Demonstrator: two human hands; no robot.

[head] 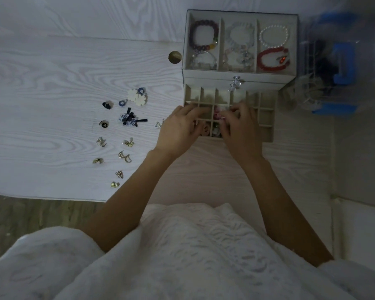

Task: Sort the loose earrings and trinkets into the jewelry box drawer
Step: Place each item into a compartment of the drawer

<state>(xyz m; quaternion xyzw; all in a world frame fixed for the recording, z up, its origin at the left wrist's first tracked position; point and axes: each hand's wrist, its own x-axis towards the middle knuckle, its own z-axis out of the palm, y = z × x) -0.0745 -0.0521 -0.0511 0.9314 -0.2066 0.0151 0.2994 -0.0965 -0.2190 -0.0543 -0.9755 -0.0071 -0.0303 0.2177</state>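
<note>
The cream jewelry box [239,73] stands at the back right of the white table. Its lower drawer [266,118] is pulled out toward me, showing a grid of small compartments. Both hands hover over the drawer's left half. My left hand [180,128] lies with relaxed fingers stretched across the dividers. My right hand [241,126] has its fingers curled and pinches a small pale earring [222,118] above a middle compartment that holds pinkish pieces. Several loose earrings and trinkets lie to the left, among them white flower pieces [136,97], dark bow pieces [130,119] and gold moon earrings [125,156].
Under the box's clear lid lie bracelets, such as a red one [273,59]. A round brass object [175,57] sits left of the box. A clear bin with blue parts [333,72] stands at the far right. The table's front edge [52,197] is close to my lap.
</note>
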